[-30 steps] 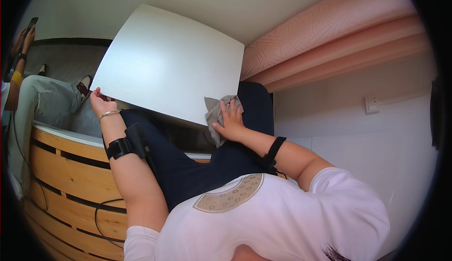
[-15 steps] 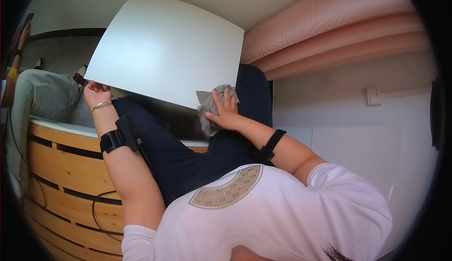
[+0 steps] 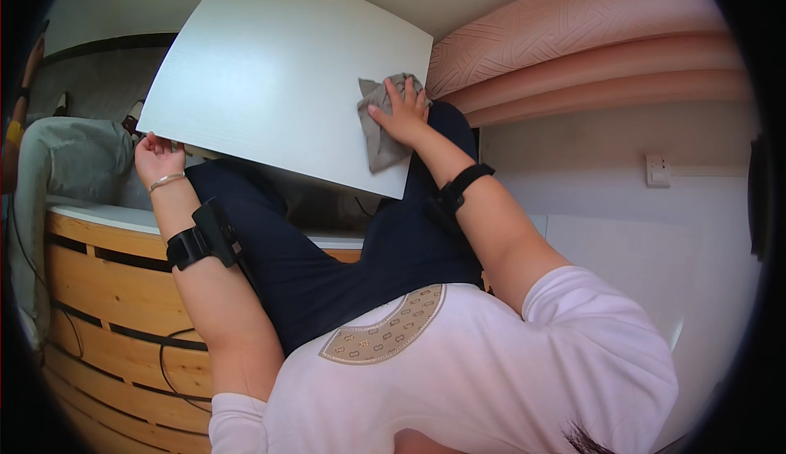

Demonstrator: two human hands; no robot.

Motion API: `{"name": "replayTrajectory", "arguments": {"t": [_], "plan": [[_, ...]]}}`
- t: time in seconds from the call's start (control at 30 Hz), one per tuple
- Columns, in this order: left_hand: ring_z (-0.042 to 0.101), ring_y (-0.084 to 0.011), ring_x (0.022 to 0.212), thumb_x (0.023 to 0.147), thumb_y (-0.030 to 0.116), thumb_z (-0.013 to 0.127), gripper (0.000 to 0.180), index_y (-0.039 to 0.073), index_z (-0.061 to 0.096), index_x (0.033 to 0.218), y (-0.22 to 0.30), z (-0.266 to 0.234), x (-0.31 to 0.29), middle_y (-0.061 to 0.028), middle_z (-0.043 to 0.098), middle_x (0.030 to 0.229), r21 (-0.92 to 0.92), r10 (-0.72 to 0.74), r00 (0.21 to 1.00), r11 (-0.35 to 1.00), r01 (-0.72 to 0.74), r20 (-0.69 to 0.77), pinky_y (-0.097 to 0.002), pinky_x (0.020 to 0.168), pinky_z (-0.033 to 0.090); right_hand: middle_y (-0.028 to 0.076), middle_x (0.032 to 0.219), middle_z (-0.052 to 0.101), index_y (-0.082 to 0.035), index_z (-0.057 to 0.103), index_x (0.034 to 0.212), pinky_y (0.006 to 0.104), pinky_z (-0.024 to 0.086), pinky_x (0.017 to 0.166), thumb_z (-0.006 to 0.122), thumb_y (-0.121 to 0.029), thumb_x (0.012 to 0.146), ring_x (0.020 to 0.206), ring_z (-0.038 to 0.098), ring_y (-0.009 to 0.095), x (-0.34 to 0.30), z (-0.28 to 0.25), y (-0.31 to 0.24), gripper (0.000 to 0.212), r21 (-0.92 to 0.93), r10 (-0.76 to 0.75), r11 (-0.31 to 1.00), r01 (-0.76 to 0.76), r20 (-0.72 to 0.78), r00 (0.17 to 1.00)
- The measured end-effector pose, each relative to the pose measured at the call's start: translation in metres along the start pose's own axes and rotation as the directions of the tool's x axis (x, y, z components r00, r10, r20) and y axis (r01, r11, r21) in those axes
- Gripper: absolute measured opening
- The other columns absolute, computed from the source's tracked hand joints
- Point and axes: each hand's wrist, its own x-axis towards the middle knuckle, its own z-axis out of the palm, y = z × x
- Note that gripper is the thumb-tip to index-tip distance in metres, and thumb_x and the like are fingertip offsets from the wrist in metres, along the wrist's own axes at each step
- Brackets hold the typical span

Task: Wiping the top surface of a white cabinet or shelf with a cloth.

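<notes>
Grey cloth (image 3: 380,144) on white counter (image 3: 270,69); right hand (image 3: 403,118) spread out on cloth; left hand (image 3: 160,161) curled, holding counter's left corner.

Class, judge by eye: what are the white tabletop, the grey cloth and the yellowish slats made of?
White tabletop: probably coated board, satin; soft sheen, faint grain lines.
Grey cloth: matt fabric, judging by its limp folds; fibre unclear.
Yellowish slats: wood, perhaps varnished; knots and grain show.
</notes>
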Motion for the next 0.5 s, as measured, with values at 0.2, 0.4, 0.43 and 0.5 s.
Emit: {"name": "replayTrajectory", "arguments": {"t": [0.2,0.4,0.43,0.5], "plan": [[0.048,-0.0172,0.084,0.076,0.012,0.036,0.009,0.007,0.043,0.074,-0.003,0.001,0.004,-0.0051,0.05,0.08,-0.001,0.026,0.997,1.0,-0.026,-0.07,-0.0408,0.078,0.034,0.013,0.135,-0.002,-0.029,0.016,0.128,0.0503,0.005,0.096,0.043,-0.06,0.068,0.122,-0.004,0.037,0.07,-0.015,0.011,0.073,-0.045,-0.045,0.998,0.043,-0.036,0.998],[0.048,-0.0177,0.077,0.074,0.013,0.038,0.009,0.005,0.044,0.074,-0.007,0.013,-0.008,-0.0063,0.049,0.076,0.049,0.116,0.973,0.993,-0.109,-0.2,-0.0332,0.072,0.039,0.012,0.135,-0.001,-0.028,0.016,0.128,0.0512,0.005,0.096,0.041,-0.063,0.067,0.122,-0.005,0.038,0.121,-0.036,0.005,0.075,-0.054,-0.036,0.998,0.032,-0.085,0.996],[0.048,-0.0177,0.077,0.074,0.013,0.038,0.009,0.005,0.044,0.074,-0.006,0.013,-0.007,-0.0063,0.049,0.076,0.05,0.12,0.97,0.992,-0.112,-0.209,-0.0332,0.072,0.039,0.012,0.135,-0.001,-0.028,0.016,0.128,0.0512,0.005,0.096,0.041,-0.063,0.067,0.122,-0.005,0.038,0.129,-0.039,0.003,0.075,-0.055,-0.041,0.998,0.037,-0.076,0.996],[0.047,-0.0171,0.072,0.073,0.013,0.039,0.009,0.005,0.043,0.074,-0.003,0.012,-0.004,-0.0063,0.048,0.075,0.03,0.056,0.97,0.998,-0.05,-0.235,-0.0307,0.068,0.04,0.012,0.135,0.0,-0.028,0.016,0.129,0.0513,0.005,0.096,0.042,-0.063,0.067,0.122,-0.004,0.039,0.144,-0.045,0.0,0.075,-0.038,-0.003,0.999,-0.002,-0.125,0.992]]}}
